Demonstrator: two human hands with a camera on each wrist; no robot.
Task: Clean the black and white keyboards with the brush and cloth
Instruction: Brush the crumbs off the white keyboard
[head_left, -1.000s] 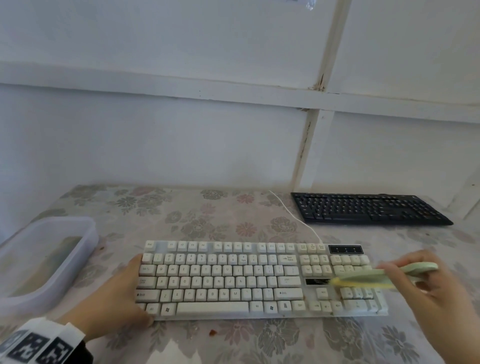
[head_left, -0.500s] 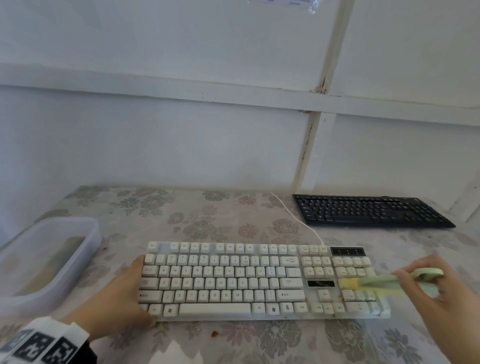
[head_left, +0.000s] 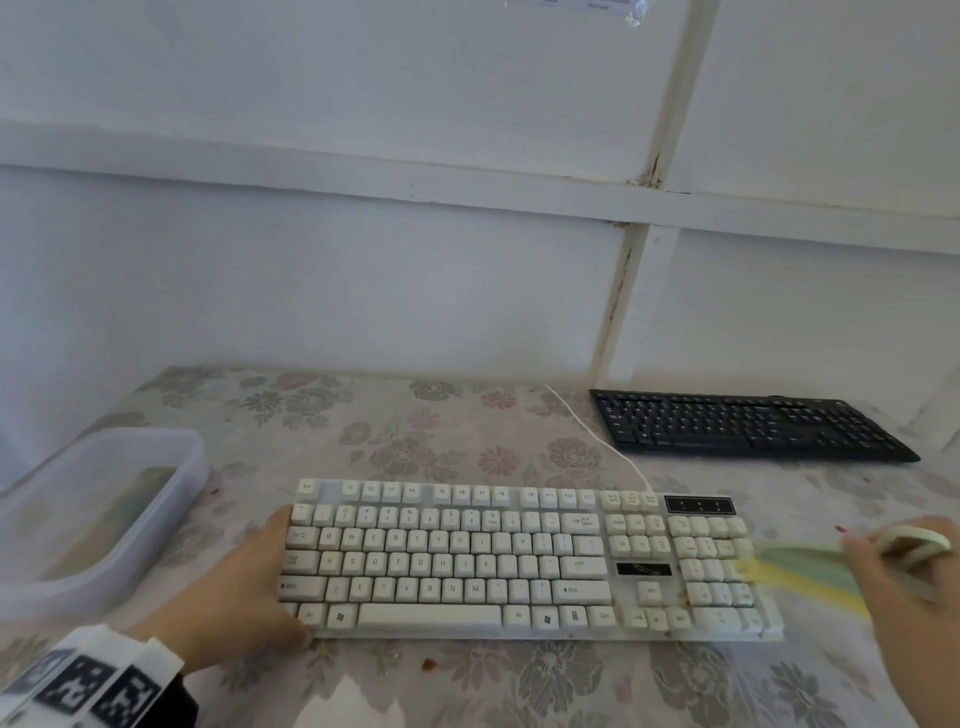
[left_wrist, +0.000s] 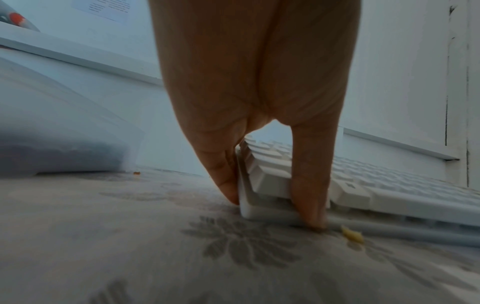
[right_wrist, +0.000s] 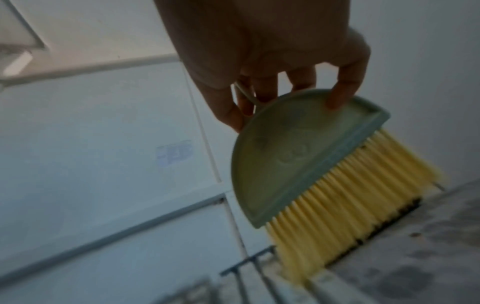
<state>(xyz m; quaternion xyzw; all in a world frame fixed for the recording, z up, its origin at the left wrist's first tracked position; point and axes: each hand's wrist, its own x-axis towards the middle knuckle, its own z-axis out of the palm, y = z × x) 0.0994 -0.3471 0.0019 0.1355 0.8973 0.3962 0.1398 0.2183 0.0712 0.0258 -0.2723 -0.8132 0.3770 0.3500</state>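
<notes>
White keyboard (head_left: 519, 561) lies on the flowered tablecloth (head_left: 415, 431) between both hands. Left hand (head_left: 244, 597) clasps its left end; right hand (head_left: 909, 597) pinches a half-round green brush (right_wrist: 298, 156), yellow bristles at the right edge.

Soft even daylight; wrist views dim (right blurred)

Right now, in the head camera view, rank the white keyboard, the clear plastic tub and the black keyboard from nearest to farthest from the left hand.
1. White keyboard: the left hand holds its left end, touching it.
2. Plastic tub: just to the hand's left, apart from it.
3. Black keyboard: far back on the right, near the wall.
</notes>
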